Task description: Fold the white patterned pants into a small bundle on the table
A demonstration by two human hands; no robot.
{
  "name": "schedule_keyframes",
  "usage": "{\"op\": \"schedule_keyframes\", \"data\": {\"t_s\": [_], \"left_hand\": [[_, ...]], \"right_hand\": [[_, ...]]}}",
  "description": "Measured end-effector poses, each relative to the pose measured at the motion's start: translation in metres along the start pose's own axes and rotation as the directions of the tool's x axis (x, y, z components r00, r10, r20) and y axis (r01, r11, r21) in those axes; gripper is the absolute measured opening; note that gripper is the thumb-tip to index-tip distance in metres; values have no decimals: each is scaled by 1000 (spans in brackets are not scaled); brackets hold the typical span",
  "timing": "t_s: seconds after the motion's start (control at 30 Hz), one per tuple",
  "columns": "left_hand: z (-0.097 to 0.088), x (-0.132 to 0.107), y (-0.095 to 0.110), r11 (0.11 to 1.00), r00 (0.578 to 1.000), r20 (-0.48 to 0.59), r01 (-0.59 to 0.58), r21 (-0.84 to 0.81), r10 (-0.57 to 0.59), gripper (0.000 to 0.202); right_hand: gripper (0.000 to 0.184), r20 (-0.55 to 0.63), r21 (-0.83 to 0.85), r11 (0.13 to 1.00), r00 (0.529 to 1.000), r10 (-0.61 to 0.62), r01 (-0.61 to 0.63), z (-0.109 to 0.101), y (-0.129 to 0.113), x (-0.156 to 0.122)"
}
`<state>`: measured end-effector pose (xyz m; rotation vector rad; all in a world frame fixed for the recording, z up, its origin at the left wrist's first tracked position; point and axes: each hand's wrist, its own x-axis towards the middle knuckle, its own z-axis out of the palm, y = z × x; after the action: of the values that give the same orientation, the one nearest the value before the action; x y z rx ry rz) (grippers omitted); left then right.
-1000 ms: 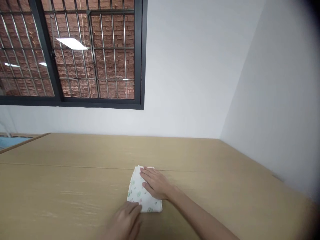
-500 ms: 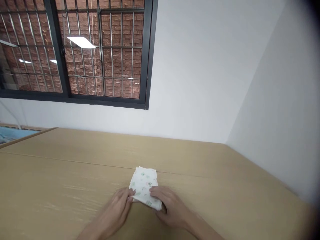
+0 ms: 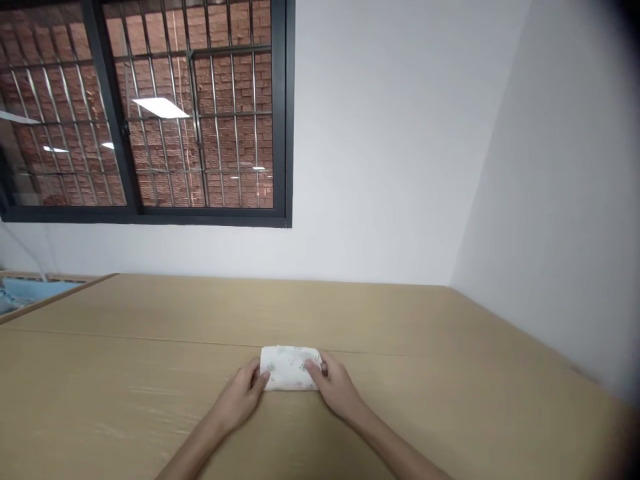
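A white cloth (image 3: 290,375) with small printed figures is folded into a flat, wide rectangle, low in the middle of the view. My left hand (image 3: 245,393) grips its left end, thumb on top and fingers tucked behind the edge. At the opposite end, my right hand (image 3: 336,387) pinches the cloth, with the thumb lying on the print and the fingers curled round the far corner. Whether the cloth rests on the table or is lifted slightly, I cannot tell.
Around the hands spreads a wooden table (image 3: 150,373) with a thin seam across it. A white wall (image 3: 375,167) stands behind it, with a barred window (image 3: 200,133) at upper left. At far left, a light blue item (image 3: 37,289) lies beyond a raised wooden edge.
The cloth has gone from a tall, tilted shape to a shorter, wider folded one. My hands have shifted to grip its two ends. The view has tilted slightly.
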<state>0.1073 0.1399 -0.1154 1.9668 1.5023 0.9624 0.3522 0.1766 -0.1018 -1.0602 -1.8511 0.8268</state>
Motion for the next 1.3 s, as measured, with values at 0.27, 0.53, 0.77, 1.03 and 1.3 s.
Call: {"op": "schedule_keyframes", "data": {"t_s": [0.27,0.53,0.77,1.03,1.3], "left_hand": [[28,19,-1,962,973,-210,144,231,-96,19],[39,27,-3,929,973,-206,-18,371,101,54],[44,35,-15,864,938,128,-347,364,322,74],[42,17,-14,826,955,154,-297,479,254,65],[61,8,-17,772,946,-137,-151,618,295,87]], "right_hand": [[22,-227,-305,952,969,-102,28,12,31,20],[52,76,-623,641,850,-521,449,28,0,-3],[60,257,-607,652,889,-380,454,29,6,1],[65,226,-598,746,955,-193,293,19,28,0],[73,156,-630,726,961,-229,275,12,30,-6]]}}
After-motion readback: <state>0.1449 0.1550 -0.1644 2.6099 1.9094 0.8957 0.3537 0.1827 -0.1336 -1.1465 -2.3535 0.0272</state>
